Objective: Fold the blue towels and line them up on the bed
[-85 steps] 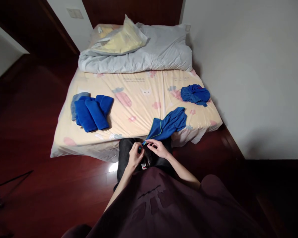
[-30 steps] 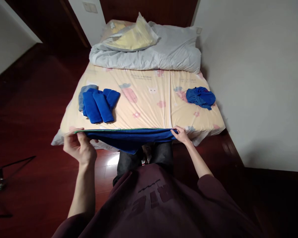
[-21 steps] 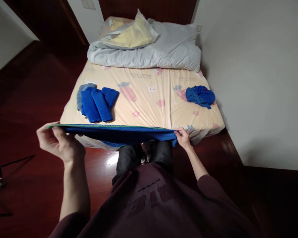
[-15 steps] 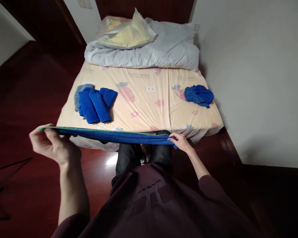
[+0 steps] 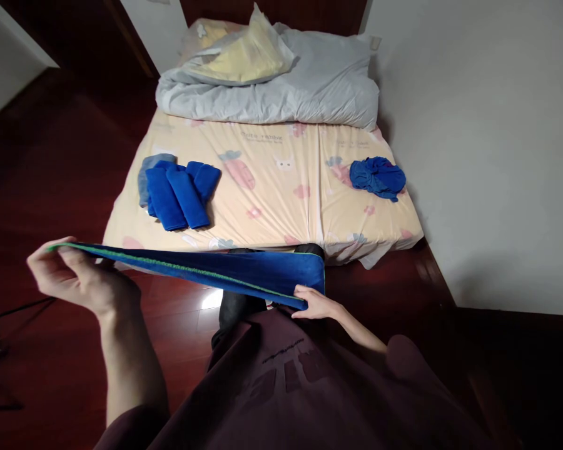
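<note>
I hold a blue towel with a green hem stretched out flat in the air in front of my body, at the foot of the bed. My left hand pinches its far left corner, raised and out to the side. My right hand grips the towel's right end close to my chest. On the bed's left side lie several rolled blue towels next to a grey-blue one. A crumpled blue cloth sits on the bed's right side.
The bed has a yellow cartoon-print sheet, with a grey duvet and a pillow bunched at the head. A white wall runs along the right. Dark red wooden floor surrounds the bed; a thin black stand is at left.
The towel went from bunched at my lap to stretched wide between both hands. In the last half second my left hand moved farther left and my right hand drew back toward my chest.
</note>
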`<state>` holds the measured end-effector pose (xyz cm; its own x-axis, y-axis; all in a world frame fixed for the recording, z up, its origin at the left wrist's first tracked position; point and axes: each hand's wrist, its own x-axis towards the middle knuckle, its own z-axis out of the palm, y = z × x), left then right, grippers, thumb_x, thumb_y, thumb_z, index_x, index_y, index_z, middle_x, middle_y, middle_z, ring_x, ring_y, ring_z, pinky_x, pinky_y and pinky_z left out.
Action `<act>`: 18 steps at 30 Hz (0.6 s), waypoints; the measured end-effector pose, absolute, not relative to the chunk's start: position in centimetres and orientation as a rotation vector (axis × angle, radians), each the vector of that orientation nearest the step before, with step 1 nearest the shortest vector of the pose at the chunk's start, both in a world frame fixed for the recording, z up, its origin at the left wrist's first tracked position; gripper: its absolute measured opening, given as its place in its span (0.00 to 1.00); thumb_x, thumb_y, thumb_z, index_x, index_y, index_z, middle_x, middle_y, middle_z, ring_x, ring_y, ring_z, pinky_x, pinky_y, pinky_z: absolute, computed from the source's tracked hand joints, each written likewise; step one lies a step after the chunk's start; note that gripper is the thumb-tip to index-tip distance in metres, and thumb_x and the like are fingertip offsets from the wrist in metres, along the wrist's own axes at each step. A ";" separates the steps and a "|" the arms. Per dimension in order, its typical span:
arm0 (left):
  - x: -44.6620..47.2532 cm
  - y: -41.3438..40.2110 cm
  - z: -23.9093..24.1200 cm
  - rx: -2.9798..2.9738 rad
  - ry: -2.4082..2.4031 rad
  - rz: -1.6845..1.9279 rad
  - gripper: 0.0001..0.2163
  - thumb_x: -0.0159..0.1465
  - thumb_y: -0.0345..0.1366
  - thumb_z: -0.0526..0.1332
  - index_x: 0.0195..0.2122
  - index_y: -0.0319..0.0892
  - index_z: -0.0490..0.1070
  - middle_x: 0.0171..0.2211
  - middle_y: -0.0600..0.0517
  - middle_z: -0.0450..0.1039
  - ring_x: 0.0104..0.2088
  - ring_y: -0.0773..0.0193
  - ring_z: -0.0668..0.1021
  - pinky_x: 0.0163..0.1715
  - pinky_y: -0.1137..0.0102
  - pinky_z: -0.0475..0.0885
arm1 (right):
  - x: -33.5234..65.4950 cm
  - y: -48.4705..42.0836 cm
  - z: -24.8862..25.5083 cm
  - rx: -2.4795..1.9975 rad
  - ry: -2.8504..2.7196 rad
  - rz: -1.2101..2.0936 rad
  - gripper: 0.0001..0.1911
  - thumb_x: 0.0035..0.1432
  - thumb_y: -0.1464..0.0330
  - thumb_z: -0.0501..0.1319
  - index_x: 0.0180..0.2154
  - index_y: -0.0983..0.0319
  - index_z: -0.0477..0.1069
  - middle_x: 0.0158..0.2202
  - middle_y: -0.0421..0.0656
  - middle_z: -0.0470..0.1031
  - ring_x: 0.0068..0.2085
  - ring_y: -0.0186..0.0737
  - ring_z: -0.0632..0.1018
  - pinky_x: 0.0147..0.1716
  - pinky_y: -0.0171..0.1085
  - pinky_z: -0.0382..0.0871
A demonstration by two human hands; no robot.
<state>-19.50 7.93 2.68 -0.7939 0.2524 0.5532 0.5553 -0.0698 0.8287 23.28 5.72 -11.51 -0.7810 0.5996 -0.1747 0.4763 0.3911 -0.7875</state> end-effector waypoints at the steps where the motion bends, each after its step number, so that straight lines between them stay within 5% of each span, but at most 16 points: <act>1: -19.7 7.9 2.6 -0.887 -1.961 -1.970 0.19 0.56 0.60 0.54 0.31 0.49 0.59 0.33 0.54 0.68 0.44 0.52 0.80 0.49 0.54 0.72 | 23.7 6.1 -11.3 -0.998 -2.451 1.298 0.20 0.54 0.59 0.79 0.35 0.62 0.73 0.41 0.42 0.72 0.43 0.42 0.72 0.46 0.39 0.68; 9: -20.4 6.7 2.4 -0.894 -1.949 -2.107 0.17 0.53 0.55 0.58 0.29 0.48 0.58 0.32 0.55 0.67 0.40 0.54 0.79 0.35 0.60 0.70 | 29.8 10.2 -6.8 -1.334 -2.126 1.334 0.27 0.58 0.46 0.72 0.29 0.60 0.67 0.28 0.34 0.64 0.31 0.34 0.64 0.31 0.34 0.57; 18: -21.0 5.7 0.7 -0.863 -2.144 -2.145 0.20 0.50 0.58 0.60 0.30 0.47 0.58 0.34 0.56 0.64 0.35 0.62 0.74 0.30 0.66 0.75 | 31.3 10.8 -2.7 -1.138 -2.104 1.487 0.27 0.75 0.47 0.54 0.32 0.60 0.68 0.36 0.40 0.67 0.37 0.38 0.69 0.41 0.37 0.65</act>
